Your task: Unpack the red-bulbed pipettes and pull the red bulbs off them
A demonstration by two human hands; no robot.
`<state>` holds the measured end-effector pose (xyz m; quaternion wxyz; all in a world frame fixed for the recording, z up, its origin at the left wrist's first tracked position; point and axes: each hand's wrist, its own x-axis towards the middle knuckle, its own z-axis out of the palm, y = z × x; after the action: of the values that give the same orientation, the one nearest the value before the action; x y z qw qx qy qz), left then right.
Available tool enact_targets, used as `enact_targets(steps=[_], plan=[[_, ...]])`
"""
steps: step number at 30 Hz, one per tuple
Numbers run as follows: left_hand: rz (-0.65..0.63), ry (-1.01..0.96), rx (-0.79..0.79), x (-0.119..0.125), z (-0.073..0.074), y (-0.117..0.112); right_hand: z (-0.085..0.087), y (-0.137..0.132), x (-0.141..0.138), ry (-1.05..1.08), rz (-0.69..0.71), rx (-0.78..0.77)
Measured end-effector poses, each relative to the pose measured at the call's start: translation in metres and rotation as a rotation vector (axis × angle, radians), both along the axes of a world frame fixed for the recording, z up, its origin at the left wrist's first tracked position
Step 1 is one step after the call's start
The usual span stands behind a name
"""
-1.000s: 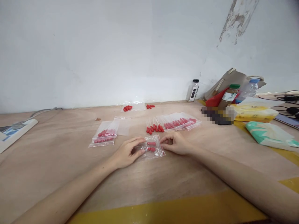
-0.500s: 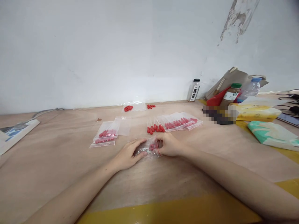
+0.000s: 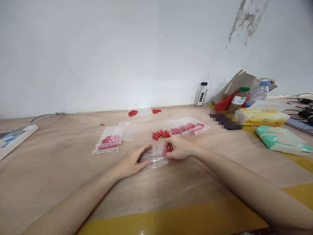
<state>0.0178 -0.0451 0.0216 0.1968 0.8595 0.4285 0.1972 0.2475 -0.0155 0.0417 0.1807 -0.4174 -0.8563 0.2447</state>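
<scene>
A clear zip bag (image 3: 156,158) lies on the table between my hands. My left hand (image 3: 132,160) holds its left end, thumb at the near edge and fingers at the far edge. At the bag's red-lined mouth, the fingers of my right hand (image 3: 179,147) are closed around red rubber bulbs (image 3: 168,150), partly hidden by the fingers. Just beyond lies a row of loose droppers with red bulbs (image 3: 160,133). Beside it on the right are overlapping filled bags (image 3: 186,128). More filled bags (image 3: 107,142) are stacked on the left, against an empty-looking bag (image 3: 126,131).
Near the wall are a bag with red bulbs (image 3: 132,113) and a small loose pile of bulbs (image 3: 156,111). To the right stand a black-capped bottle (image 3: 201,94), a green-capped bottle (image 3: 239,99) and tissue packs (image 3: 281,140). A power strip (image 3: 21,140) sits far left.
The red bulbs have shifted right, from inside the bag to its mouth within my right fingers. My right hand moved slightly away from me. My left hand stays on the bag.
</scene>
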Motion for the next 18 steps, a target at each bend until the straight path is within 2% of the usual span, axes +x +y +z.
enact_targets(steps=[3,7,9,12,15,18], plan=[[0.022,0.001,-0.006,0.0,0.0,-0.001,0.001,0.004,0.006,0.055,-0.008,-0.061],[0.057,-0.008,0.015,-0.003,0.003,-0.005,0.006,0.016,0.021,0.256,-0.008,-0.341],[0.059,-0.019,-0.015,-0.005,0.004,-0.006,0.011,0.024,0.034,0.375,-0.064,-0.461],[0.091,-0.061,-0.069,-0.01,0.005,-0.002,0.022,0.037,0.057,0.519,-0.178,-0.561],[0.177,-0.138,-0.075,-0.015,0.002,0.009,0.033,0.048,0.076,0.702,-0.333,-0.552],[0.297,-0.18,-0.085,-0.02,0.0,0.021,0.037,0.056,0.078,0.863,-0.426,-0.383]])
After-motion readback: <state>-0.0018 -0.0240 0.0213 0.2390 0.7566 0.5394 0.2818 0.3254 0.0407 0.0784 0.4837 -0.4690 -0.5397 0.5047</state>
